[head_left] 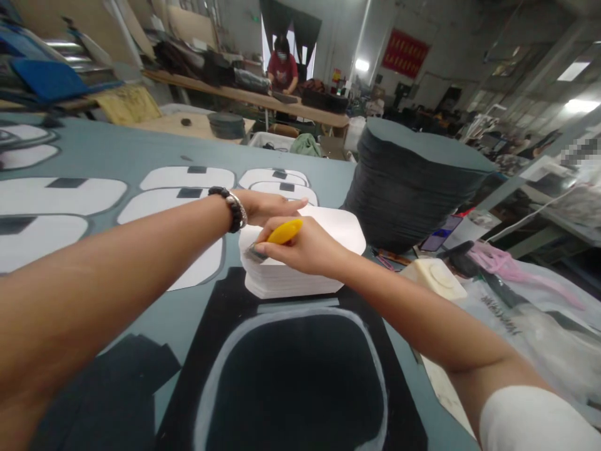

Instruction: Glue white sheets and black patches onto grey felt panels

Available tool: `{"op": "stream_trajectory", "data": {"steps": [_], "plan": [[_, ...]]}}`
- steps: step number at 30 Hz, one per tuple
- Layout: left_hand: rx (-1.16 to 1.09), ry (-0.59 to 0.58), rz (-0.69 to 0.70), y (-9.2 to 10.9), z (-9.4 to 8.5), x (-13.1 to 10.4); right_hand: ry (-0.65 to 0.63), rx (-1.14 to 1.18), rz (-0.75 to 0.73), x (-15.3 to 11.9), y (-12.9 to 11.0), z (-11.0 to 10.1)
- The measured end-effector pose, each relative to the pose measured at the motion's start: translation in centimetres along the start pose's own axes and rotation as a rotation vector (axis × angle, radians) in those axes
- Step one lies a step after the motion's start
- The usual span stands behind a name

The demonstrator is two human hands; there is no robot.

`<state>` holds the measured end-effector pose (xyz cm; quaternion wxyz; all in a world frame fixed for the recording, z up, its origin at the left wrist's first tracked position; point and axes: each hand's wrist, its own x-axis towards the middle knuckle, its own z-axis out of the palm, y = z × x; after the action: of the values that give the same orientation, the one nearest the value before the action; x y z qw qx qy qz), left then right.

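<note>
The right hand (307,245) grips a yellow-handled brush (286,232), its fingers closed narrowly round the smooth, bulbous handle, with the short greyish bristles down at the near left corner of a stack of white sheets (300,282). The left hand (265,208) lies over the far left side of that stack, fingers stretched out rather than curled, though the right hand hides part of them. The stack sits on the teal desk (113,150), just beyond a black board (291,388) that bears a rough, whitish rounded outline. Judging by the layout, part of the work is done: several white panels (101,195) lie to the left and behind, each visible one narrowly edged in a darker material, and many carrying a black rectangular patch (70,183). Much seems left, since the white stack is thick and its exposed top looks plain; the exact share cannot be told. The sheets look smooth, matte and stiff, with rounded corners and neatly layered sides. To the right rises a tall stack of dark pieces (399,181), curved in outline and softer-looking, its layered edges uneven. Limp-looking dark offcuts (117,382) overlap at the lower left.
</note>
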<state>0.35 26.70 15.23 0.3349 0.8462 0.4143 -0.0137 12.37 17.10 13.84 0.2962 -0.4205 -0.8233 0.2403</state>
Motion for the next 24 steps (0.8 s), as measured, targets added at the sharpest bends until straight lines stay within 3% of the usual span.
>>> {"op": "stream_trajectory", "data": {"steps": [3,5,10,15,20,24], "plan": [[-0.114,-0.121,-0.024,-0.1,-0.2,0.1,-0.091,0.16,-0.009,0.4,1.8,-0.5],[-0.191,-0.194,-0.011,-0.5,-0.4,0.3,-0.135,0.224,0.038,-0.7,3.5,-2.4],[-0.222,-0.248,-0.034,-1.0,-0.6,1.0,-0.23,0.235,0.294,-5.5,7.0,-10.4],[0.085,-0.145,0.035,-0.3,1.1,1.2,-0.214,0.15,0.44,-8.1,9.3,-16.9],[0.473,0.077,0.249,0.5,5.1,0.1,-0.128,0.047,0.483,-4.9,10.6,-18.9],[0.623,0.31,0.176,1.9,9.1,-1.5,0.011,-0.244,0.504,1.0,11.4,-17.8]]}}
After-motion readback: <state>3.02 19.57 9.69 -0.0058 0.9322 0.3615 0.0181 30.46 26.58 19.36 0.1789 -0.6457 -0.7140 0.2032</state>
